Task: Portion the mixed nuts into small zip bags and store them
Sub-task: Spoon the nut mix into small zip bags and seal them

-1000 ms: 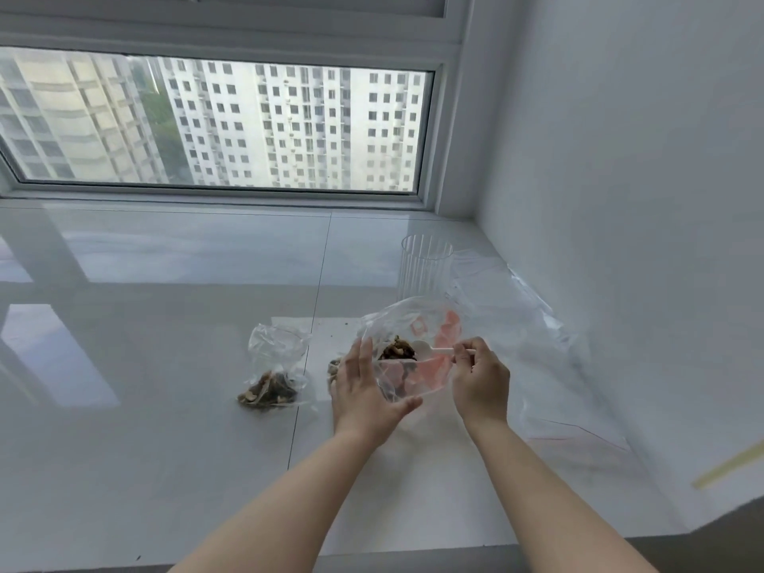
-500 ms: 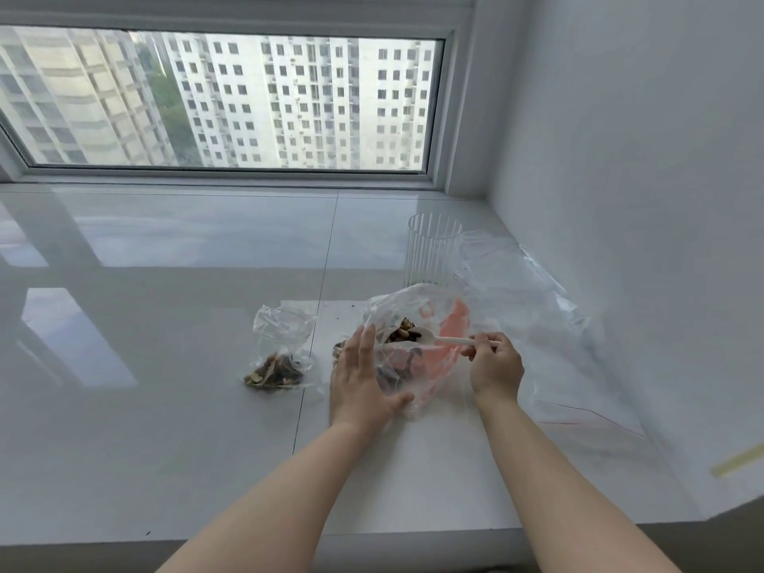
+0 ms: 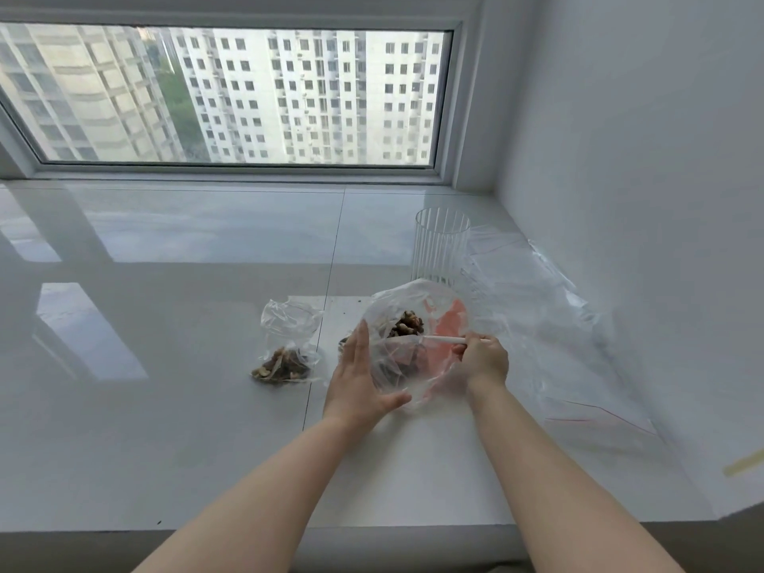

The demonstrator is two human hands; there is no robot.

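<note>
A large clear plastic bag (image 3: 417,366) with red print holds mixed nuts on the white sill. My left hand (image 3: 359,382) holds the bag's left side, fingers straight up and thumb curled under its bottom. My right hand (image 3: 483,357) grips the handle of a white spoon (image 3: 444,339). The spoon's bowl is inside the bag's mouth, heaped with nuts (image 3: 407,324). To the left lies a small clear zip bag (image 3: 287,349) with a portion of nuts at its bottom.
A ribbed clear glass (image 3: 440,250) stands behind the big bag. Several empty clear zip bags (image 3: 554,324) lie spread along the right wall. The white sill (image 3: 165,324) ends at a front edge near me. A window is at the back.
The spoon has lifted out of the nut pile with a load on it and now sits higher in the bag's mouth. My right hand shifted slightly right. The left hand stays on the bag.
</note>
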